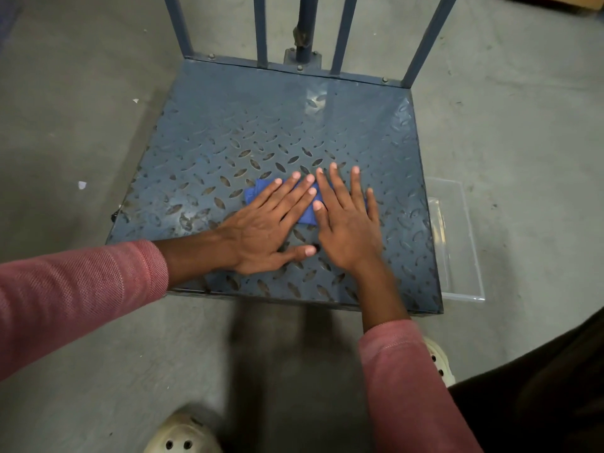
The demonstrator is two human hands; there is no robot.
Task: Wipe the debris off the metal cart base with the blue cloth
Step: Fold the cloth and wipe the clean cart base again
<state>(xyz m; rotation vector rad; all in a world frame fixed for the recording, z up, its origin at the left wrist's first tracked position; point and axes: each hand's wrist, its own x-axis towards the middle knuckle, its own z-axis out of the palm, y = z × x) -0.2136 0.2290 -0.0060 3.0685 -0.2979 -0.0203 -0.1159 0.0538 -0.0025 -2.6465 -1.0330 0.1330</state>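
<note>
1. Blue cloth: is lying bunched under the fingers of both hands, on the metal cart base, toward its near edge. Long axis is running L–R, i.e. across the fingers.
2. L hand: is pressing flat, fingers straight & spread, covering the cloth's left-centre. Thumb is resting on bare plate, apart from the cloth.
3. R hand: is pressing flat alongside, fingers straight, covering the cloth's right end; thumb tip is meeting L fingertips. Neither hand is nearer, as both are on it. Judgement: most open plate is lying ahead of the fingertips & out to the L, so the stroke is likely heading there.
4. Hidden: most of the cloth is sitting beneath the fingers, so extent & folds can't be told. R hand is showing slight blur. Debris is proving hard to separate from the tread pattern.
5. Outward: clear bin is sitting on the floor, right of R hand. Cart uprights are rising beyond the fingertips, tops cut off.
</note>
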